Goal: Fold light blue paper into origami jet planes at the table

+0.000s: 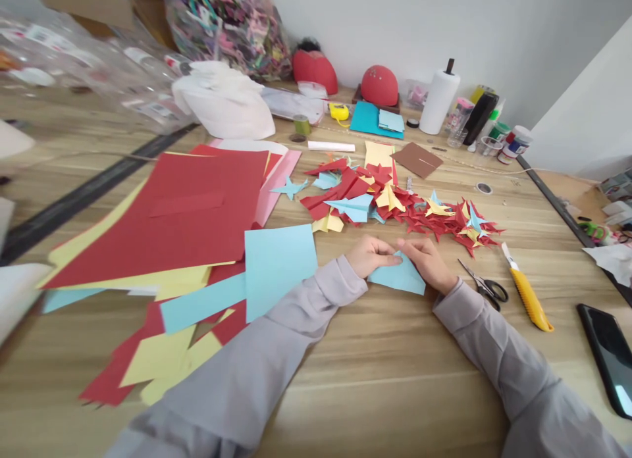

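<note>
A folded piece of light blue paper lies at the middle of the table, its wide edge toward me. My left hand pinches its upper left side, fingers curled and thumb on the paper. At its top and right side, my right hand grips the fold between thumb and fingers. A square blue sheet rests left of my left hand. Just beyond both hands spreads a pile of folded red, yellow and blue paper pieces, with several small red paper stars toward its right.
Large red sheets and paper offcuts cover the left. Scissors, a yellow utility knife and a phone lie to the right. A white paper roll and jars stand at the back.
</note>
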Available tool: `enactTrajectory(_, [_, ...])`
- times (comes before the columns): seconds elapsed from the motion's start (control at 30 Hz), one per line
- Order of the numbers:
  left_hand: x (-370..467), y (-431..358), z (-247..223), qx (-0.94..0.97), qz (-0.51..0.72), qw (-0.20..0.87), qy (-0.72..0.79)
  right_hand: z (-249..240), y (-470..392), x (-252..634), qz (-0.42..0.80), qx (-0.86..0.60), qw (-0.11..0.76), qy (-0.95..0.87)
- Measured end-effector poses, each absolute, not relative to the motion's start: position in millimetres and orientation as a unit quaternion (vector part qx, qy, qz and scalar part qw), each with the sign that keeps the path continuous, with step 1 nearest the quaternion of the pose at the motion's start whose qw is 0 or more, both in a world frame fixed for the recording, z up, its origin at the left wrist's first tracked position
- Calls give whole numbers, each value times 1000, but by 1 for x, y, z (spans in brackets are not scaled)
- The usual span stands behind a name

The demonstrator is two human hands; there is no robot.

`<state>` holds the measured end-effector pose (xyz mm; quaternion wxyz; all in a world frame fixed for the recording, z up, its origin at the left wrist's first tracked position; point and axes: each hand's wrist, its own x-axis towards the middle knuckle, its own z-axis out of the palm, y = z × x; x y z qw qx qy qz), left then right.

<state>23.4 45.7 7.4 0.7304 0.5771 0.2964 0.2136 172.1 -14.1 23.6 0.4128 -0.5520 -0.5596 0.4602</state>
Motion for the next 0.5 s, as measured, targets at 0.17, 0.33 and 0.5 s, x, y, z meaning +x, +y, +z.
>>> enactTrajectory(0.17, [23, 46, 6, 611, 206, 711, 281, 20, -12, 174, 461, -494, 370, -637])
enactTrajectory(0.33, [22, 45, 5, 617, 204, 706, 283, 20, -13, 177, 487, -501, 374, -610])
enactTrajectory(0.5, [21, 44, 7, 582, 198, 732, 293, 23, -14, 176, 491, -492, 374, -614])
